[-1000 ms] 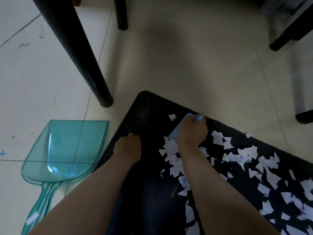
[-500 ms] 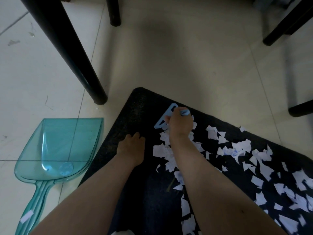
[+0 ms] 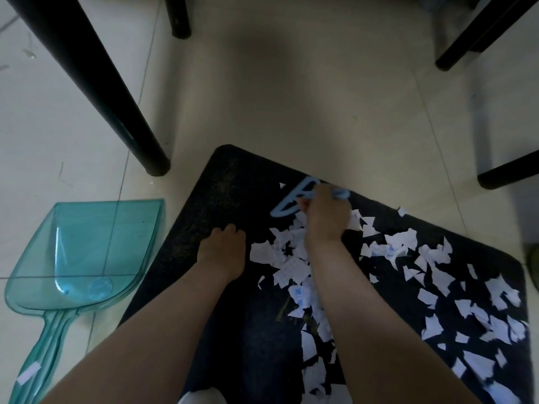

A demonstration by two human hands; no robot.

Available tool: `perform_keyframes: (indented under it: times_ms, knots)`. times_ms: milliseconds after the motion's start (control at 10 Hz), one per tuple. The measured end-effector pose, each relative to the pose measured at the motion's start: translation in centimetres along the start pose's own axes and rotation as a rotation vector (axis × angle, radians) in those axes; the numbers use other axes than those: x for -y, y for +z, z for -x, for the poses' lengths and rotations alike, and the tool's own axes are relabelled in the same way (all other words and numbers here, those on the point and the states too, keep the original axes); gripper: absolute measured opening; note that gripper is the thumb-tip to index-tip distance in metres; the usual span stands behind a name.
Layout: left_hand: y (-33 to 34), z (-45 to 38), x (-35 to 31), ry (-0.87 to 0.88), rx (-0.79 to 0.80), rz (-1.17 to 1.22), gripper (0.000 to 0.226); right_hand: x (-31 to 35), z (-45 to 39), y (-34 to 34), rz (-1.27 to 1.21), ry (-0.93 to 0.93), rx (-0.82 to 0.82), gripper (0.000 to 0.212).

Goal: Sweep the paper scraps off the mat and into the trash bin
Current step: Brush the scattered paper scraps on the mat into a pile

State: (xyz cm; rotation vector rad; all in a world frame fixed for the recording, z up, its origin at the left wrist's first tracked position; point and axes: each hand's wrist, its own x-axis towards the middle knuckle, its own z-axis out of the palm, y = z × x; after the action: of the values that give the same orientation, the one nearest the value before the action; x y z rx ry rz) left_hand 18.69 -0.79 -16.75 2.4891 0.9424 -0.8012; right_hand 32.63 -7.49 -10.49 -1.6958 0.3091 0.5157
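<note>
Since the earlier frame the right hand (image 3: 326, 217) has carried its light blue brush (image 3: 287, 204) a little further toward twelve o'clock along the mat; the left hand has stayed put. One dark mat (image 3: 221, 188) lies on the pale tiled floor (image 3: 306, 97), with four black furniture legs (image 3: 96, 83) standing around it from ten to three o'clock. One teal dustpan (image 3: 87, 252) lies at nine o'clock, just beside the mat's edge. The left hand (image 3: 223, 255) rests on the mat, fingers curled under, holding nothing visible. The right hand's fingers are clamped round the brush. White paper scraps (image 3: 437, 275), too many to count, cover the mat from centre to five o'clock.
</note>
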Motion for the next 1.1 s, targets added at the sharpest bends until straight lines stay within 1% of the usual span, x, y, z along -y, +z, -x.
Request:
perform_keyframes:
  times_ms: [100, 200, 300, 400, 500, 600, 700, 800, 900, 1000, 1100]
  knots:
    - [0.2, -0.1, 0.2, 0.011, 0.018, -0.001, 0.051, -0.4, -0.8, 3.0, 0.08, 0.05, 0.136, 0.018]
    - [0.0, -0.2, 0.5, 0.019, 0.016, 0.001, 0.049, -1.7, -1.9, 3.3, 0.049, 0.089, 0.157, 0.004]
    - [-0.2, -0.3, 0.4, 0.018, 0.015, -0.001, 0.048, -2.5, -1.7, 0.5, 0.103, 0.074, -0.041, 0.006]
    - [-0.3, -0.4, 0.3, 0.024, 0.022, -0.012, 0.049, -3.0, -1.1, -3.1, -0.01, 0.073, -0.19, 0.021]
    - [-0.2, -0.7, 0.4, 0.026, 0.024, -0.024, 0.048, -2.6, 0.2, -4.4, -0.183, 0.141, -0.266, 0.005]
    - [0.0, -0.8, 0.5, 0.031, 0.033, -0.034, 0.047, -1.7, 0.3, -2.6, -0.269, 0.15, -0.22, 0.008]
    - [0.1, -0.7, 0.6, 0.027, 0.039, -0.039, 0.048, -0.4, 0.0, 0.9, -0.165, 0.154, 0.024, 0.006]
    - [0.0, -0.6, 0.6, 0.032, 0.045, -0.041, 0.05, -0.5, -1.5, 2.4, 0.036, 0.156, 0.119, 0.003]
    - [-0.1, -0.7, 0.8, 0.04, 0.028, -0.02, 0.047, -0.5, -2.2, 1.3, 0.109, 0.153, -0.058, 0.012]
    - [-0.1, -0.7, 0.8, 0.034, 0.024, -0.006, 0.045, -1.7, -1.5, -2.8, -0.201, 0.117, -0.221, 0.025]
    - [0.0, -1.0, 0.8, 0.039, 0.028, -0.022, 0.044, -3.0, -1.1, -5.0, -0.19, 0.144, -0.271, 0.028]
